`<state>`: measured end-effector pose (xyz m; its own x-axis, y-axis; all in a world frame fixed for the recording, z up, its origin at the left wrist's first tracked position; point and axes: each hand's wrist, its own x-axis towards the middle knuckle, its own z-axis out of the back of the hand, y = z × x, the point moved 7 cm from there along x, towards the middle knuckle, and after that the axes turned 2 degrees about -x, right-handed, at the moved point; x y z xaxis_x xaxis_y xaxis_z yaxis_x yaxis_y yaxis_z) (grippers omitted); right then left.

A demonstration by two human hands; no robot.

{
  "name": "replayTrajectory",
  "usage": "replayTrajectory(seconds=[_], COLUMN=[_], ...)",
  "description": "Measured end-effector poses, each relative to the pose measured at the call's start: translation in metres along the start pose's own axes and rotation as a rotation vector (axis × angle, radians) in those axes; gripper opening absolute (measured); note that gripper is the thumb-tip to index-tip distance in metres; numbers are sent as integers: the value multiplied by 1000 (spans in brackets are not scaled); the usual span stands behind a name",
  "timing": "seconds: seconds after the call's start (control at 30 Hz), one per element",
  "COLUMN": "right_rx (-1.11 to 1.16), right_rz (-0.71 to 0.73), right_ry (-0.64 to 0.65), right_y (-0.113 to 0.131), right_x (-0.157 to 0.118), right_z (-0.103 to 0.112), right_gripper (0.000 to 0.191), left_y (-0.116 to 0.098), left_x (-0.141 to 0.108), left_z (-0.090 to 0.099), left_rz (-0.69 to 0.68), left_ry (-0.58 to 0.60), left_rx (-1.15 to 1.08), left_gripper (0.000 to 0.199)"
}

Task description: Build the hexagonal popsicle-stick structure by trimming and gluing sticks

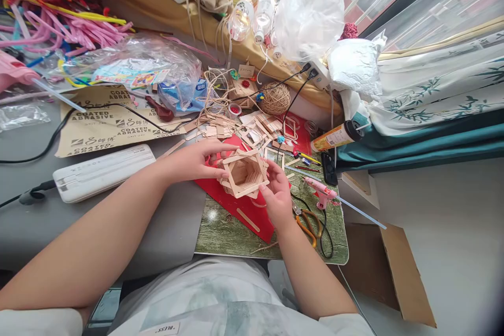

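Between my two hands is a hollow holder of stacked craft sticks (244,194), its open end tilted toward me. My left hand (205,160) grips its left side, thumb on the near face and fingers partly hidden behind. On the right side, my right hand (275,189) is closed round it with the thumb at the lower rim. Underneath lies a red sheet (260,228) with a loose craft stick (248,219) on it. A heap of craft sticks (220,126) lies just beyond.
To the right are a pink glue gun (321,191), orange-handled scissors (311,228), a phone (329,168) and a drink cup (336,136). A white power strip (104,172) and sandpaper sheet (98,128) lie left. A twine ball (276,98) sits at the back.
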<state>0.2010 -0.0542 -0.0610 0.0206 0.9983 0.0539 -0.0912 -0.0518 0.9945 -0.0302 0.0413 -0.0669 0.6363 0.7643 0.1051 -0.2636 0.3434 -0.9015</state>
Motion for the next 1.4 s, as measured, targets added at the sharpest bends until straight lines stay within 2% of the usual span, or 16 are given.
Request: replayTrajectory(seconds=[0.17,0.33,0.47,0.57,0.7,0.77,0.9,0.97,1.07,1.27,1.4], right_rx=[15,-3,-11,-41,-72,-76,-104,-109,-96,-71,-103], right_rz=[-3,42,47,54,25,14,20,14,10,-19,-11], right_ry=[-62,-105,-103,-123,-154,-161,-156,-158,-158,-153,-144], right_y=[-14,-15,-15,-16,-23,-26,-29,-29,-29,-31,-31], right_x=[3,6,7,9,13,15,17,18,18,17,18], right_z=[2,2,-2,-5,-4,-3,-1,0,-1,-2,-1], right_gripper=[55,56,55,51,46,44,45,46,45,45,46], left_y=[-7,-9,-13,-19,-23,-21,-13,-10,-8,-4,-1], left_x=[2,-2,-3,-6,-10,-11,-10,-10,-11,-12,-14], left_z=[-1,-3,-1,5,21,25,29,30,33,35,47], left_rz=[-30,40,72,39,-2,16,71,100,146,206,229], left_ry=[5,46,28,-31,-177,-222,-302,-327,-311,-127,-167], left_rx=[21,-18,-23,-51,-264,-345,-371,-325,-138,118,199], left_gripper=[70,73,73,62,52,49,40,37,34,38,36])
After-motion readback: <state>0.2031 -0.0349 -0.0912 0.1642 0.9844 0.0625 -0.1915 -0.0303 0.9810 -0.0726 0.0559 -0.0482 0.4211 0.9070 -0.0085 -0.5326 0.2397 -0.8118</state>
